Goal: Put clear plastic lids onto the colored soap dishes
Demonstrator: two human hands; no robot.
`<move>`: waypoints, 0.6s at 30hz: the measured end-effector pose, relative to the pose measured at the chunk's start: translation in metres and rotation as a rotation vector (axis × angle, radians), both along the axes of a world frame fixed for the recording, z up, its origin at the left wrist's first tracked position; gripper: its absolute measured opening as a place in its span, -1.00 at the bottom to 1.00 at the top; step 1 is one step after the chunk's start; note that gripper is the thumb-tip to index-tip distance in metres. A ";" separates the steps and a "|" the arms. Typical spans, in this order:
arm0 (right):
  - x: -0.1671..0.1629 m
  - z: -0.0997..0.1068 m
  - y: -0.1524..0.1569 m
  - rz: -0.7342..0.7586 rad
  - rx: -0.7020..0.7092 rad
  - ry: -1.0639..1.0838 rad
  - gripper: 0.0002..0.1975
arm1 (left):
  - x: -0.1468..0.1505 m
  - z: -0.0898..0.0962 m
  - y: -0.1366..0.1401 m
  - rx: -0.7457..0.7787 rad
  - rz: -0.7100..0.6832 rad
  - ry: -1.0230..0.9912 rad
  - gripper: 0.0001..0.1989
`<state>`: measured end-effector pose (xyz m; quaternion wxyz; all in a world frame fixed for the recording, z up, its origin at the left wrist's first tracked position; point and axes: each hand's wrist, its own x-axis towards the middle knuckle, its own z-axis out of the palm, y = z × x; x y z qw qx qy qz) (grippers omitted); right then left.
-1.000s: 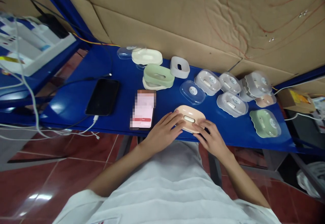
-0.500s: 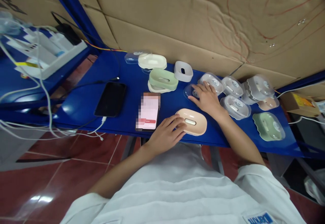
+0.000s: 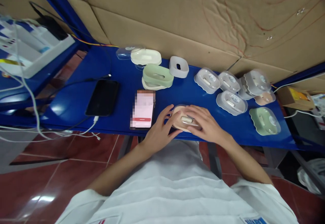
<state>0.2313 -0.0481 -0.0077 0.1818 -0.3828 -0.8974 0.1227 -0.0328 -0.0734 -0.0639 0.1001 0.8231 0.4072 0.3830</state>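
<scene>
A peach oval soap box (image 3: 177, 119) lies near the table's front edge, with a pale bar-shaped insert at its centre. My left hand (image 3: 160, 128) curls around its left end, fingers and thumb against the sides. From the right, my right hand (image 3: 208, 125) grips a clear plastic lid (image 3: 195, 124) over the box. My fingers partly cover the lid's rim, so I cannot tell whether it is fully seated.
On the blue table (image 3: 177, 97), a lit phone (image 3: 142, 109) and a dark phone (image 3: 103, 97) lie left. Behind are a green tray (image 3: 157, 76), a cream tray (image 3: 146, 57) and a grey tray (image 3: 179, 66). Several lidded boxes (image 3: 232, 103) stand right. White cables (image 3: 38, 115) hang left.
My right hand has brought the clear lid from the back of the table onto the peach soap box. My left hand has closed around the box's left end. The view has shifted slightly.
</scene>
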 end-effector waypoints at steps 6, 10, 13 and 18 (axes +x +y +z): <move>-0.009 -0.017 -0.023 -0.003 0.280 -0.216 -0.42 | 0.000 0.000 0.001 0.015 -0.031 0.030 -0.24; -0.009 -0.022 -0.024 -0.029 0.298 -0.256 -0.41 | 0.001 0.001 0.002 0.022 -0.034 0.036 -0.31; -0.012 -0.025 -0.027 -0.067 0.243 -0.282 -0.42 | 0.001 0.000 0.002 0.039 -0.039 0.035 -0.34; 0.005 -0.014 -0.014 -0.050 0.202 -0.213 -0.46 | 0.001 0.001 -0.001 -0.018 -0.024 0.009 -0.32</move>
